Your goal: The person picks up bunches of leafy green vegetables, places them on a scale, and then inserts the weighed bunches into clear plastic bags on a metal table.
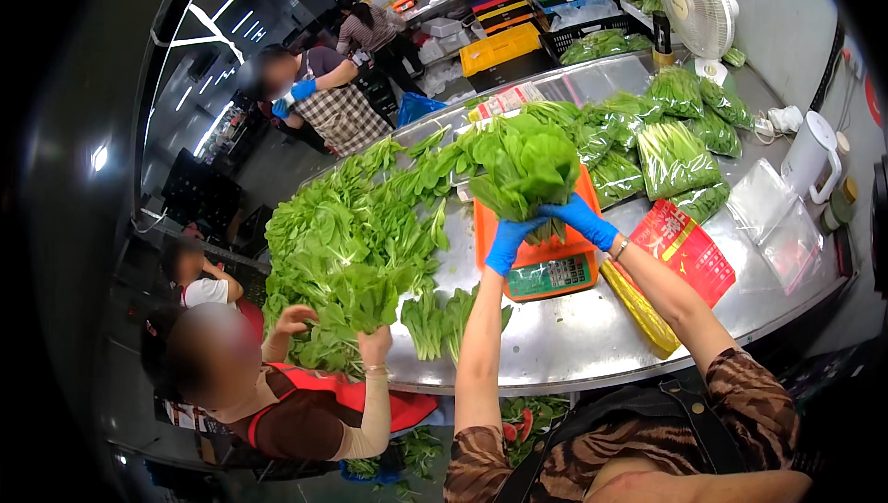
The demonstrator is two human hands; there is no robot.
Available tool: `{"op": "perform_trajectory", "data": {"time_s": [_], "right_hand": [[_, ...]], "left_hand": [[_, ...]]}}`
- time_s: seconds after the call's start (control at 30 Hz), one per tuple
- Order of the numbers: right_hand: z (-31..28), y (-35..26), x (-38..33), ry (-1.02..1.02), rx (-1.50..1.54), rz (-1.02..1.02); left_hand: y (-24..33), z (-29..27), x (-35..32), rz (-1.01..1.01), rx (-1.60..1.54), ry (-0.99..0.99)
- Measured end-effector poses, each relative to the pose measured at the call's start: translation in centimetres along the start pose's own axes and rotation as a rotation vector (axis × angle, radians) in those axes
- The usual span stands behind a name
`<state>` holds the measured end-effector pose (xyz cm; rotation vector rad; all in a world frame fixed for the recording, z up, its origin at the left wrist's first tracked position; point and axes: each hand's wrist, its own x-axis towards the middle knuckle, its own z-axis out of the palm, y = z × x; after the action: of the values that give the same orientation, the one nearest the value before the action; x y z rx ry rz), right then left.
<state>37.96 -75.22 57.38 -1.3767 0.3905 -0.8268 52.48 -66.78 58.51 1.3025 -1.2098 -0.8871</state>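
Both hands, left hand (pixel 511 242) and right hand (pixel 583 218), fingers clamped on upright greens bundle (pixel 525 170); orange scale (pixel 546 267) directly at 6 o'clock.

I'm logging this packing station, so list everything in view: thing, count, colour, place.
Bunch of leafy greens: one, green, held in both hands over the scale.
Orange weighing scale: one, table centre.
Loose leafy greens pile: one, green, table left.
Bagged greens: several, clear bags, table right.
Red printed bags: a stack, right of scale.
Steel table: one, silver.
White fan: one, far end.
White kettle: one, right edge.
Co-worker's hand: bare, on the pile.
Left hand: blue glove.
Right hand: blue glove.
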Motion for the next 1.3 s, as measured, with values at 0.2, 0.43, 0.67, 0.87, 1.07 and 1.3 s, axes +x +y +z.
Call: {"op": "perform_trajectory", "data": {"time_s": [0.2,0.43,0.67,0.87,1.07,1.3], "right_hand": [[-1.7,1.1,-1.6,-0.012,-0.054,-0.054],[-1.8,-0.3,-1.3,-0.03,0.066,0.046],[-3.9,-0.7,-2.7,-0.272,-0.176,-0.213],[-4.5,5.8,-4.5,-0.106,-0.099,0.035],[-5.1,5.4,-4.4,-0.182,-0.181,0.1],[-7.0,6.8,-2.3,-0.353,-0.816,-0.026]], "left_hand": [[-1.1,2.8,-1.5,0.015,-0.097,-0.01],[-1.1,2.5,0.2,0.04,-0.124,-0.081],[-3.8,0.6,-0.4,-0.041,-0.227,-0.171],[-3.8,3.3,-1.7,0.362,0.36,-0.166],[-4.7,3.1,-0.9,0.236,0.414,-0.165],[-2.4,5.1,0.1,0.008,0.164,-0.14]]}}
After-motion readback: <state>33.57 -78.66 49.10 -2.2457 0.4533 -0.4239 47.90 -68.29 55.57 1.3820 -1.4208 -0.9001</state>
